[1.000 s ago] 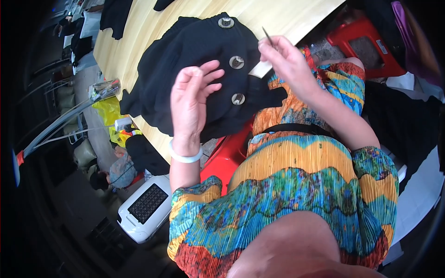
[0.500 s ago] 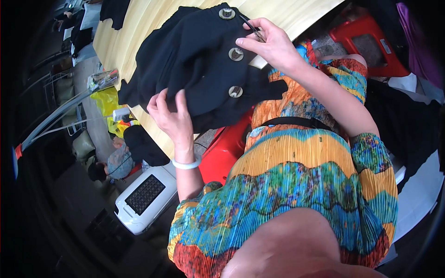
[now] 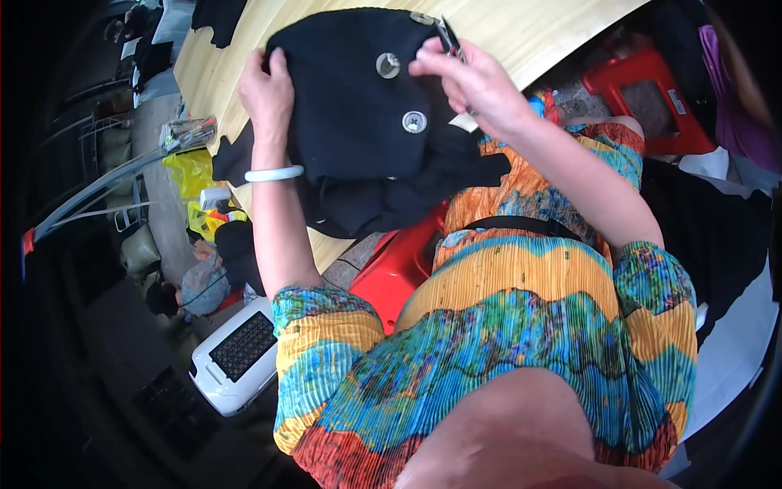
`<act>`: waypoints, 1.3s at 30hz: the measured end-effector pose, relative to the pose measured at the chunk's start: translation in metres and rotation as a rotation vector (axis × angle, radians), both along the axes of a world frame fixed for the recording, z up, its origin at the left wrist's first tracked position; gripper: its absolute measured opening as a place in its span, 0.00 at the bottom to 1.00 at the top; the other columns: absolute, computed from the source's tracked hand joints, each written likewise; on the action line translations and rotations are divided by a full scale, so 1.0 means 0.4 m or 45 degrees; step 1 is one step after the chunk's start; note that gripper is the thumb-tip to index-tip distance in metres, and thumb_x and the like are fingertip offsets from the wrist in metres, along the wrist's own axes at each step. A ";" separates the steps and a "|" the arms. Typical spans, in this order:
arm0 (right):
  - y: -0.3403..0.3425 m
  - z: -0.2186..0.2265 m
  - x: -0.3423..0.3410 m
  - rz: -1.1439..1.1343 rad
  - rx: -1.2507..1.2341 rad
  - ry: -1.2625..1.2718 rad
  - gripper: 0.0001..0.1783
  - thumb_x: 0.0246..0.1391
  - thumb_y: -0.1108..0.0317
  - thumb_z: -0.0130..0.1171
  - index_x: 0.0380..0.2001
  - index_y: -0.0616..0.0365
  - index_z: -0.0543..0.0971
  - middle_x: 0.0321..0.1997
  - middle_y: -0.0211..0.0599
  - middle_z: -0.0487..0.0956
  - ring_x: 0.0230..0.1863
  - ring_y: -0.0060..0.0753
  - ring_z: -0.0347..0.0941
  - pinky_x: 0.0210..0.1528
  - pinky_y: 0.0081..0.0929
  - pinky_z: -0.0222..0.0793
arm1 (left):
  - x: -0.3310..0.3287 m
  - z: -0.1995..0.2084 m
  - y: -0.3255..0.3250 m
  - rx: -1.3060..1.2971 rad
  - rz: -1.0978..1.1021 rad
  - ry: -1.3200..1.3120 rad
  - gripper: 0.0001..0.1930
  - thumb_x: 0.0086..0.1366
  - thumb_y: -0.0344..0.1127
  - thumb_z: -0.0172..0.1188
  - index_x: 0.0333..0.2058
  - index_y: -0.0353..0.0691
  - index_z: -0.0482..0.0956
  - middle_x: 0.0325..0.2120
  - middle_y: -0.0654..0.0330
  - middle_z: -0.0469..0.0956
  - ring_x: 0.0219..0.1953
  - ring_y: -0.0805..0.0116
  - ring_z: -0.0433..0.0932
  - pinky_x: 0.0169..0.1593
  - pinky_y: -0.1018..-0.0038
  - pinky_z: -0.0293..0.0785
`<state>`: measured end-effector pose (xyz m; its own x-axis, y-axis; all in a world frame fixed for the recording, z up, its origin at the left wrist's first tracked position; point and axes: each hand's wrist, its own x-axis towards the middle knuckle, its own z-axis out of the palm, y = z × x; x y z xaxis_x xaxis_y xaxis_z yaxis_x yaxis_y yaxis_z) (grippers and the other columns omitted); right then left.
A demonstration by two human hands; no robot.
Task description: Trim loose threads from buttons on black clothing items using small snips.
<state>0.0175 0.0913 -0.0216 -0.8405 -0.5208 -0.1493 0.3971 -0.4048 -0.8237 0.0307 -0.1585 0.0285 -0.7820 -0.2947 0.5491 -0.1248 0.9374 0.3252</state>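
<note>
A black garment (image 3: 350,106) lies folded over the table's near edge. Three large round buttons show on it: one by the far edge (image 3: 422,18), a middle button (image 3: 388,66) and a nearer button (image 3: 414,121). My left hand (image 3: 267,94), with a pale bangle at the wrist, pinches the garment's left edge between thumb and fingers. In my right hand (image 3: 485,91) is a small black pair of thread snips (image 3: 449,37), tips pointing away, above the garment's right side. My right fingers are close to the middle button; whether they touch the cloth I cannot tell.
The pale wooden table (image 3: 538,28) extends beyond the garment. Red plastic stools stand at the right (image 3: 631,98) and beneath the near edge (image 3: 395,265). A yellow bag (image 3: 189,183) hangs at the left. Beyond it, another person (image 3: 204,285) sits low, near a white box-shaped appliance (image 3: 236,359).
My left hand has moved away from me to the garment's left edge and grips it. The garment is turned over and flattened, its buttons shifted. My right hand keeps the snips, slightly lower.
</note>
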 end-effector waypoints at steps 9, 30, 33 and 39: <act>0.022 -0.105 0.062 -0.058 0.210 0.245 0.13 0.48 0.72 0.54 0.37 0.63 0.66 0.30 0.30 0.72 0.35 0.16 0.68 0.42 0.16 0.64 | 0.213 0.004 0.246 0.185 -0.396 0.139 0.04 0.51 0.21 0.56 0.27 0.34 0.74 0.24 0.57 0.73 0.24 0.68 0.71 0.27 0.79 0.66; 0.021 -0.067 0.095 0.070 0.117 0.031 0.11 0.50 0.72 0.51 0.37 0.61 0.66 0.26 0.23 0.68 0.28 0.10 0.63 0.31 0.11 0.60 | 0.216 -0.098 0.313 0.155 -0.411 -0.193 0.11 0.47 0.32 0.65 0.32 0.40 0.78 0.24 0.61 0.71 0.21 0.68 0.73 0.23 0.77 0.69; 0.019 -0.072 0.096 0.048 0.094 0.054 0.11 0.49 0.72 0.51 0.37 0.61 0.66 0.26 0.24 0.68 0.28 0.10 0.63 0.31 0.11 0.60 | 0.212 -0.099 0.317 0.095 -0.443 -0.120 0.08 0.47 0.29 0.64 0.29 0.39 0.78 0.23 0.60 0.71 0.20 0.69 0.72 0.23 0.77 0.68; 0.023 -0.071 0.093 0.067 0.113 0.062 0.12 0.49 0.73 0.51 0.38 0.62 0.66 0.29 0.27 0.72 0.30 0.12 0.66 0.34 0.13 0.62 | 0.205 -0.086 0.304 0.448 -0.467 -0.165 0.04 0.49 0.24 0.60 0.27 0.36 0.77 0.21 0.61 0.72 0.18 0.75 0.70 0.23 0.82 0.64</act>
